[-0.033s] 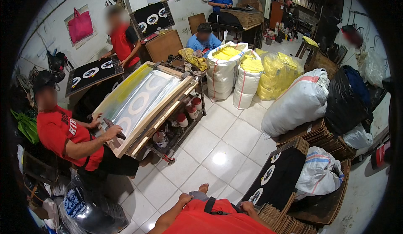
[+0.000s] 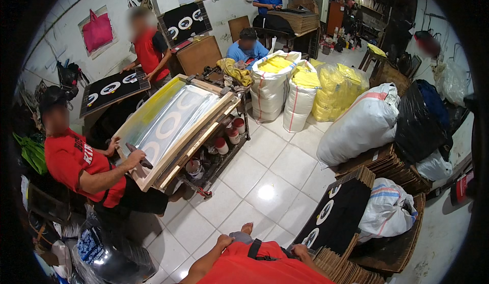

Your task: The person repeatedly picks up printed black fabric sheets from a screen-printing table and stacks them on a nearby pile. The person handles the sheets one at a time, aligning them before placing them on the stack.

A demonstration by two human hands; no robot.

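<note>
A black printed panel (image 2: 340,217) with white rings lies aslant on a stack of brown boards (image 2: 364,176), at the person's right front. The person's right hand (image 2: 301,252) is at the panel's near left corner, its fingers partly hidden; whether it touches the panel, how far it is open and whether it grips anything cannot be told. The left hand (image 2: 224,240) is well to the panel's left, beside the grey shorts (image 2: 241,237), its fingers seemingly bent; its grip and opening cannot be made out either. More layered brown boards (image 2: 333,264) stand just on the near side of the panel, and a white sack (image 2: 384,210) with blue and red stripes sits close to its right. Beyond the panel are a large white sack (image 2: 356,126) leaning over and, farther right, a black plastic bag (image 2: 418,115). White floor tiles (image 2: 234,185) spread to the panel's left. Across them, well apart from the panel, a wood-framed screen (image 2: 168,123) slants above a stand with red-and-white jars (image 2: 221,145), and a co-worker in red (image 2: 104,169) holds a dark flat tool (image 2: 138,153) over its near end. Far beyond the panel stand open white sacks of yellow material (image 2: 267,93).
</note>
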